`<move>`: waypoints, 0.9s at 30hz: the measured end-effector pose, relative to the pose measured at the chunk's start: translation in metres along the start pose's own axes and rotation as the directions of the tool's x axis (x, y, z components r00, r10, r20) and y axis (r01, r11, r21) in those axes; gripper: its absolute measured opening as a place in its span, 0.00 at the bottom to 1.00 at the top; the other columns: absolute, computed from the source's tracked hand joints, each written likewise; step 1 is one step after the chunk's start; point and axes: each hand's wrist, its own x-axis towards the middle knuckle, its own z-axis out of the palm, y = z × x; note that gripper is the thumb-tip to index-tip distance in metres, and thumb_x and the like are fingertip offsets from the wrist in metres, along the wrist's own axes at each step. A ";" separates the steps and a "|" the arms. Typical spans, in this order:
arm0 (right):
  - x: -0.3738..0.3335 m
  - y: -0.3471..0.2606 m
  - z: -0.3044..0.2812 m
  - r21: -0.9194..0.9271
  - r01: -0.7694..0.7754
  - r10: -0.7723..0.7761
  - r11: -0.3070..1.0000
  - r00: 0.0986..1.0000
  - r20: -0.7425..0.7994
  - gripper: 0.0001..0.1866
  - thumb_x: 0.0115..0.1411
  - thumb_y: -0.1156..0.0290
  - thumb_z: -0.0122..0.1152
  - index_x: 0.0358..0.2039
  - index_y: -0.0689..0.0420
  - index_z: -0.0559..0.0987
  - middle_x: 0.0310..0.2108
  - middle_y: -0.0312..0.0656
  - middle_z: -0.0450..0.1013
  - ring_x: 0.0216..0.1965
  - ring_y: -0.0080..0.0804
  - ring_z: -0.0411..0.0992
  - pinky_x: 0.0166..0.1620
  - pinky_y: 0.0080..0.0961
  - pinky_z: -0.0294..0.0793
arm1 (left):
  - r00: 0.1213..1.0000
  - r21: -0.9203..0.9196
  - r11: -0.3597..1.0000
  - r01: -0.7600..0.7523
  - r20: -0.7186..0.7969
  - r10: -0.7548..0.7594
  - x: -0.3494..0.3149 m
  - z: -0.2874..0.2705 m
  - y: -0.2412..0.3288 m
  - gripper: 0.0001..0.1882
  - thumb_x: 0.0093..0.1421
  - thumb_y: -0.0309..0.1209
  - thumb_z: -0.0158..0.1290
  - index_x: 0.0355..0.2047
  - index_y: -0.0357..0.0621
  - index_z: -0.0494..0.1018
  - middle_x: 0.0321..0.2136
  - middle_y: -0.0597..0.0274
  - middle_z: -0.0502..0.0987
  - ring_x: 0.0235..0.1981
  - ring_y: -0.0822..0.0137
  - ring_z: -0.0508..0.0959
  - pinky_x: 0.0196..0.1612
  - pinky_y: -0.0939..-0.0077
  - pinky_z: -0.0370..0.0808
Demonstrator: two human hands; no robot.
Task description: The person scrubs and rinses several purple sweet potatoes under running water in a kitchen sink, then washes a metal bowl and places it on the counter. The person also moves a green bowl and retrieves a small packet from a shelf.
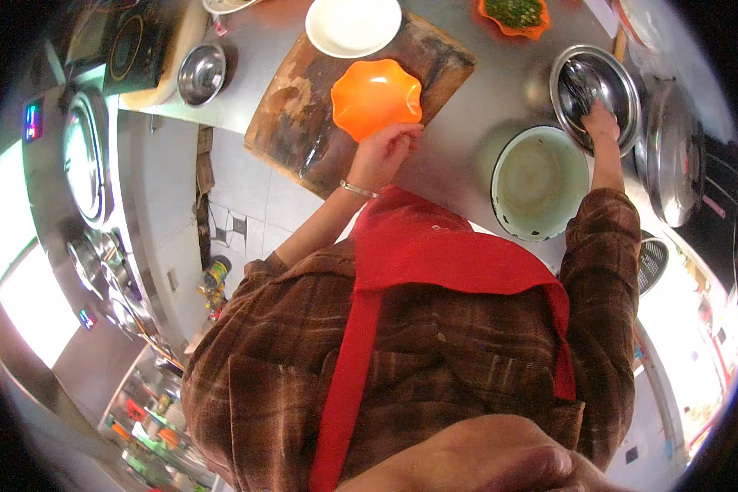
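An orange bowl (375, 100) with a wavy rim sits on a worn wooden cutting board (283, 123). Just at its near edge is my left hand (385, 153), fingers curled together; whether they grip anything is hidden, and I cannot tell if they touch the rim. On the right, my right hand (603, 123) reaches down into a deep steel bowl (629, 135). Its fingertips are lost among dark, shiny streaks inside, so what they touch cannot be made out. A white bowl (353, 29) stands at the board's far side.
A pale green enamel basin (537, 184) with a dark chipped rim stands between my arms. Far right, an orange dish holds chopped greens (515, 11). A small steel bowl (202, 75) is at the left, and a large lidded pot (672, 156) borders the right side.
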 end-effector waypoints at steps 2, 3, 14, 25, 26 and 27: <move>0.009 0.010 0.013 -0.012 0.050 -0.050 0.999 0.995 -0.091 0.24 0.47 0.64 0.49 0.45 0.55 0.61 0.42 0.50 0.66 0.45 0.44 0.65 0.46 0.36 0.64 | 1.000 -0.047 0.999 0.020 0.002 -0.020 0.008 0.007 -0.006 0.11 0.54 0.21 0.41 0.36 0.39 0.69 0.28 0.62 0.73 0.27 0.72 0.75 0.31 0.81 0.71; 0.020 0.015 0.022 0.065 0.032 -0.030 0.997 0.999 -0.033 0.24 0.47 0.64 0.49 0.46 0.55 0.61 0.43 0.50 0.66 0.46 0.43 0.64 0.46 0.35 0.64 | 0.999 -0.080 0.996 0.036 0.003 -0.035 0.012 0.010 -0.008 0.11 0.54 0.21 0.41 0.36 0.40 0.69 0.28 0.62 0.73 0.27 0.72 0.75 0.31 0.82 0.71; 0.010 0.003 -0.004 0.150 -0.135 0.115 0.979 0.984 0.137 0.19 0.45 0.63 0.50 0.40 0.54 0.71 0.44 0.44 0.66 0.47 0.39 0.64 0.46 0.34 0.64 | 0.967 -0.117 0.977 0.177 0.207 -0.150 0.021 0.018 -0.006 0.11 0.57 0.23 0.38 0.38 0.39 0.67 0.33 0.61 0.72 0.32 0.73 0.73 0.33 0.84 0.69; -0.046 0.030 -0.052 0.713 0.078 -0.099 0.696 0.995 -0.011 0.17 0.42 0.67 0.54 0.30 0.65 0.69 0.21 0.45 0.71 0.25 0.29 0.70 0.30 0.23 0.66 | 0.970 -0.187 0.971 0.147 0.220 -0.105 0.029 0.016 0.003 0.11 0.54 0.20 0.40 0.37 0.38 0.68 0.29 0.62 0.73 0.29 0.74 0.73 0.33 0.83 0.70; -0.059 0.025 -0.064 0.731 0.099 -0.114 0.676 0.993 -0.028 0.16 0.42 0.67 0.54 0.30 0.65 0.69 0.21 0.45 0.71 0.26 0.28 0.70 0.29 0.22 0.66 | 0.970 -0.193 0.971 0.138 0.226 -0.093 0.030 0.016 0.005 0.11 0.54 0.20 0.40 0.36 0.37 0.68 0.29 0.62 0.73 0.29 0.74 0.73 0.33 0.83 0.70; -0.070 0.016 -0.073 0.713 0.177 -0.133 0.679 0.984 -0.118 0.17 0.41 0.67 0.54 0.31 0.64 0.69 0.22 0.44 0.71 0.26 0.31 0.70 0.30 0.25 0.66 | 0.970 -0.196 0.972 0.129 0.228 -0.083 0.030 0.016 0.006 0.11 0.54 0.20 0.39 0.36 0.37 0.68 0.29 0.62 0.73 0.29 0.74 0.73 0.33 0.83 0.69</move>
